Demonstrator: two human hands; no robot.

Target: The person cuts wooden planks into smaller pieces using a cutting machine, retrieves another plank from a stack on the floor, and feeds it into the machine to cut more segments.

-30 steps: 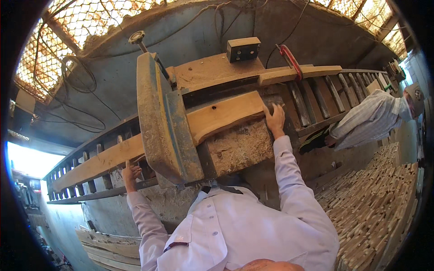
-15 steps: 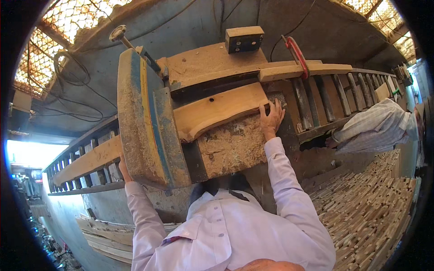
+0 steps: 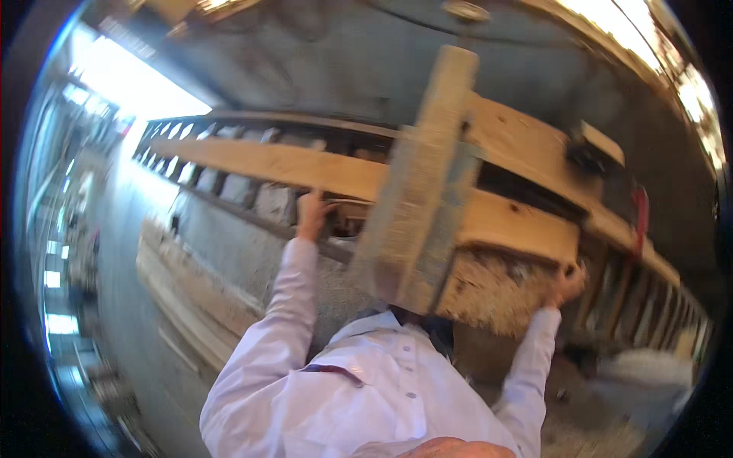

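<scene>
A long wooden plank (image 3: pixel 519 221) with a dark knot runs beneath a tall, sawdust-coated machine housing (image 3: pixel 420 183) and comes out on its left side. My left hand (image 3: pixel 311 217) is at the near edge of the plank's left stretch, fingertips against the wood and thumb spread to the right; some fingers seem hidden by the board. At the plank's right end, my right hand (image 3: pixel 566 285) grips the near corner, blurred by motion. Where the housing covers the plank, the wood is hidden.
Roller racks extend left (image 3: pixel 221 183) and right (image 3: pixel 618 298). A straight wooden fence (image 3: pixel 534 179) with a red clamp (image 3: pixel 640 221) lies behind the plank. Sawdust (image 3: pixel 492 294) covers the machine table. Boards (image 3: pixel 183 282) are stacked at lower left. A pale cloth bundle (image 3: pixel 645 378) lies at right.
My view has swung left, so the machine appears farther right. My left hand, partly behind the housing before, now shows at the plank further left of it. My right hand stays at the plank's end.
</scene>
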